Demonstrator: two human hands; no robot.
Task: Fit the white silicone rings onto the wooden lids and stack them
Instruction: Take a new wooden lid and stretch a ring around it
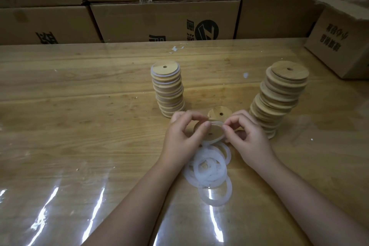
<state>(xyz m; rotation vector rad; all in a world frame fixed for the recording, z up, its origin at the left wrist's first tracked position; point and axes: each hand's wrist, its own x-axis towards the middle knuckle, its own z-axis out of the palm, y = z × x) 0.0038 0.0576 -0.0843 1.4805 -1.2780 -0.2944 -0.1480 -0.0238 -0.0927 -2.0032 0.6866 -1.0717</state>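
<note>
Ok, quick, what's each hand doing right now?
Left hand: grips the wooden lid by its edge.
Right hand: pinches the white silicone ring at the lid's rim.

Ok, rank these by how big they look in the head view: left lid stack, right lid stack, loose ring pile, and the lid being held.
Largest: right lid stack.
Next, unranked: loose ring pile and left lid stack; the pile lies nearer the camera.
Smallest: held lid.
</note>
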